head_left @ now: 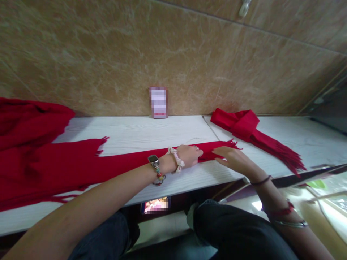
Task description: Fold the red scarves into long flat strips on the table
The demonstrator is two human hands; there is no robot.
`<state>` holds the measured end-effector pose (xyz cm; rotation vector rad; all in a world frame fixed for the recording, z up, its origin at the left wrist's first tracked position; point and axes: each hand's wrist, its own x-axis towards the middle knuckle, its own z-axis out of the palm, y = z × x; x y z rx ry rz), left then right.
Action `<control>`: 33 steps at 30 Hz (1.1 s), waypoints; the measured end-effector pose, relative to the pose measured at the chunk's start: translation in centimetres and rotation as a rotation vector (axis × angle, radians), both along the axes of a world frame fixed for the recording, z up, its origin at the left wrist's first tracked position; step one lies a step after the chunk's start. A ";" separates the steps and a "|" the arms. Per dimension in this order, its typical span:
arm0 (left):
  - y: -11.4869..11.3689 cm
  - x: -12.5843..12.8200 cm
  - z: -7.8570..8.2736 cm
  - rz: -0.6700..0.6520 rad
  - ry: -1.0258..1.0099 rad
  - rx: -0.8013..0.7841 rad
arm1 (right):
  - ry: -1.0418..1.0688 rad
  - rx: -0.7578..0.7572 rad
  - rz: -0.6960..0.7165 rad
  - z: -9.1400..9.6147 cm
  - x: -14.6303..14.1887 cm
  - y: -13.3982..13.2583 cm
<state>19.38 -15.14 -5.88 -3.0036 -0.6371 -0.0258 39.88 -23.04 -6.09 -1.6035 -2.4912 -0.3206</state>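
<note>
A long red scarf [132, 162] lies stretched along the white wood-grain surface, folded into a narrow strip toward its fringed right end. My left hand [188, 155] is closed on this strip with curled fingers; its fingertips are partly hidden. Close to the fringed end, my right hand [230, 158] has its fingers stretched out and the thumb apart, over the scarf's near edge. Whether it touches the cloth is hard to tell. Farther right lies a second red scarf [245, 124], folded over itself in a knot-like shape with its fringe toward the front edge.
A heap of red cloth [29, 121] covers the far left of the white surface [130, 128]. A phone [158, 103] leans upright against the brown marbled wall [114, 61]. Another lit screen [156, 205] shows below the front edge, near my legs.
</note>
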 end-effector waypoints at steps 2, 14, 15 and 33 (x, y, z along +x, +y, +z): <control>0.0 0.1 0.0 0.007 -0.003 0.001 | -0.036 0.014 0.026 -0.3 -0.1 0.2; -0.2 0.0 0.1 -0.025 0.015 0.013 | -0.131 0.252 -0.131 -1.5 1.4 0.5; -0.3 0.0 0.2 -0.034 0.027 0.009 | -0.118 0.304 -0.142 -1.5 1.4 0.5; -0.2 -0.8 -0.1 -0.105 -0.044 -0.202 | -0.065 0.322 -0.018 -2.5 2.9 0.4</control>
